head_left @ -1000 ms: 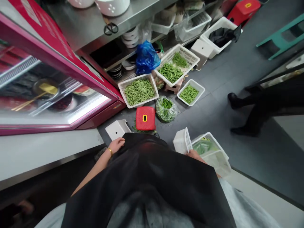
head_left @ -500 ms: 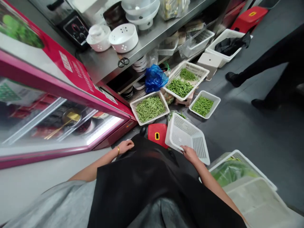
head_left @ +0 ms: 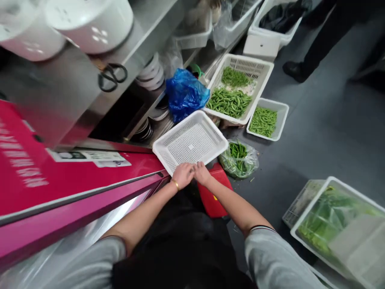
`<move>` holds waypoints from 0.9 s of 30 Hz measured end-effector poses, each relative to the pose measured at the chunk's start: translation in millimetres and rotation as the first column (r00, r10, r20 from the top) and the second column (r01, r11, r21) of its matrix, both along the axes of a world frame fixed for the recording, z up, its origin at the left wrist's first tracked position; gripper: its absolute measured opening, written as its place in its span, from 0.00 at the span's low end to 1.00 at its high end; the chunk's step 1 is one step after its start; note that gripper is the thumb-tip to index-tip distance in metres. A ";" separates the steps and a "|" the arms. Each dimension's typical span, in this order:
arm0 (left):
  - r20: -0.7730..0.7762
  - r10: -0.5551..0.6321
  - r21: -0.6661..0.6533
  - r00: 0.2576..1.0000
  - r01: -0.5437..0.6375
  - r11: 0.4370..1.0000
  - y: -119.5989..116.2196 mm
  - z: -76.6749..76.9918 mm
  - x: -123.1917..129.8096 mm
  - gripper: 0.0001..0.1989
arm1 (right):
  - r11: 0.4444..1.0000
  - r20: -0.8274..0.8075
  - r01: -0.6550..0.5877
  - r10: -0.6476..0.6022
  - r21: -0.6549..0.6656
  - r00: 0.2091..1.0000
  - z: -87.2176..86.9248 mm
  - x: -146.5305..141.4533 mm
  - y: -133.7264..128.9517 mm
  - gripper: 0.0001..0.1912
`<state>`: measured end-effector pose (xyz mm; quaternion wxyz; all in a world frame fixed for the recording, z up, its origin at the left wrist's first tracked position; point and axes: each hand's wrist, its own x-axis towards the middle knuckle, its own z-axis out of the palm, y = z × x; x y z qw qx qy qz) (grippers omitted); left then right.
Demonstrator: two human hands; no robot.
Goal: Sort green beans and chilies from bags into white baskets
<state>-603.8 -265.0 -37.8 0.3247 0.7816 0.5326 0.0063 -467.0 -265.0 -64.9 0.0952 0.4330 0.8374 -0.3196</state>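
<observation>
A white perforated plastic basket (head_left: 195, 138) sits in front of me beside the pink-red cabinet, its holed bottom bare. My left hand (head_left: 183, 175), with a gold bracelet at the wrist, is closed at the basket's near rim. Right against it, my right hand (head_left: 201, 172) has its fingers curled at the same rim near the corner; the fingertips of both are partly hidden. Under my right forearm stands a red plastic stool (head_left: 215, 192). The basket of green beans seen earlier is out of sight, where the white basket now is.
Beyond lie a large basket (head_left: 255, 86) of green pods, a small white tub (head_left: 282, 120) of pods, a bag of green peppers (head_left: 239, 158) and a blue plastic bag (head_left: 186, 94). Scissors (head_left: 112, 77) rest at the steel shelf edge. Right: a crate of bagged greens (head_left: 319, 216); a person's leg (head_left: 315, 48).
The white basket has moved left from my right side to over where the bean basket was. My left hand has come to its rim beside my right. The view has shifted closer.
</observation>
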 end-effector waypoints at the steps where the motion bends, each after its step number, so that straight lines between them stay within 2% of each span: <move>1: -0.122 0.002 -0.014 0.992 -0.004 1.000 16.4 -29.1 -7.7 0.21 | 1.000 -0.024 0.011 -0.012 -0.015 1.000 -14.2 -8.4 -6.5 0.21; 3: -0.334 0.002 -0.061 0.942 -0.024 0.998 49.5 -86.8 -23.8 0.27 | 0.996 -0.131 0.049 -0.059 -0.078 0.990 -43.6 -7.9 -30.8 0.23; 4: -0.413 -0.005 -0.088 0.911 -0.035 0.996 65.1 -113.8 -31.5 0.29 | 0.990 -0.215 0.083 -0.107 -0.117 0.971 -59.3 2.6 -46.9 0.24; 6: -0.522 -0.012 -0.127 0.853 -0.063 0.990 91.8 -162.1 -43.8 0.30 | 0.955 -0.381 0.234 -0.288 -0.181 0.879 -93.6 44.7 -81.5 0.20; 7: -0.545 -0.007 -0.122 0.838 -0.071 0.990 102.5 -183.3 -48.2 0.30 | 0.912 -0.420 0.361 -0.410 -0.194 0.809 -112.1 74.7 -97.8 0.18; 8: -0.545 -0.011 -0.120 0.839 -0.065 0.991 111.1 -202.6 -51.4 0.29 | 0.837 -0.411 0.517 -0.542 -0.182 0.733 -131.3 108.8 -111.8 0.18; 9: -0.541 -0.012 -0.117 0.841 -0.061 0.991 117.6 -220.0 -53.7 0.28 | 0.711 -0.351 0.689 -0.686 -0.138 0.637 -151.1 144.7 -122.4 0.18; 10: -0.537 -0.006 -0.109 0.844 -0.063 0.992 121.8 -235.6 -55.2 0.27 | 0.562 -0.263 0.825 -0.807 -0.065 0.529 -171.3 180.1 -128.5 0.19; 11: -0.534 0.005 -0.094 0.846 -0.065 0.993 123.9 -249.5 -56.4 0.28 | 0.440 -0.170 0.898 -0.884 0.020 0.436 -191.8 212.4 -129.5 0.22; 12: -0.532 0.024 -0.066 0.846 -0.070 0.995 124.3 -262.0 -57.6 0.29 | 0.390 -0.093 0.915 -0.912 0.103 0.399 -212.4 239.5 -125.2 0.24; 13: -0.531 0.047 -0.030 0.846 -0.074 0.997 123.4 -273.1 -59.1 0.31 | 0.408 -0.033 0.898 -0.907 0.164 0.419 -233.2 260.1 -115.8 0.25; 15: -0.528 0.091 0.054 0.845 -0.074 0.996 120.1 -291.7 -63.3 0.34 | 0.569 0.049 0.800 -0.819 0.193 0.571 -273.7 280.8 -85.2 0.27; 17: -0.551 0.122 0.119 0.825 -0.066 0.991 118.2 -305.0 -69.0 0.35 | 0.720 0.107 0.669 -0.691 0.183 0.714 -309.8 280.5 -48.7 0.32; 19: -0.605 0.119 0.152 0.787 -0.033 0.988 119.6 -311.5 -75.2 0.35 | 0.788 0.181 0.579 -0.613 0.209 0.770 -337.9 271.6 -19.3 0.35; 21: -0.672 0.083 0.153 0.736 0.029 0.988 123.8 -311.9 -81.5 0.36 | 0.809 0.274 0.541 -0.587 0.230 0.762 -357.3 265.0 -5.5 0.29; 24: -0.752 0.000 0.110 0.659 0.126 0.986 132.9 -307.2 -91.7 0.37 | 0.813 0.385 0.557 -0.575 0.171 0.722 -373.3 269.3 -12.2 0.19; 26: -0.779 -0.036 0.090 0.626 0.168 0.982 138.3 -304.2 -98.1 0.37 | 0.775 0.389 0.623 -0.609 0.107 0.691 -372.1 281.5 -25.8 0.18; 27: -0.784 -0.045 0.086 0.619 0.181 0.980 140.1 -303.1 -100.4 0.37 | 0.737 0.367 0.669 -0.650 0.092 0.666 -366.5 289.4 -33.3 0.18</move>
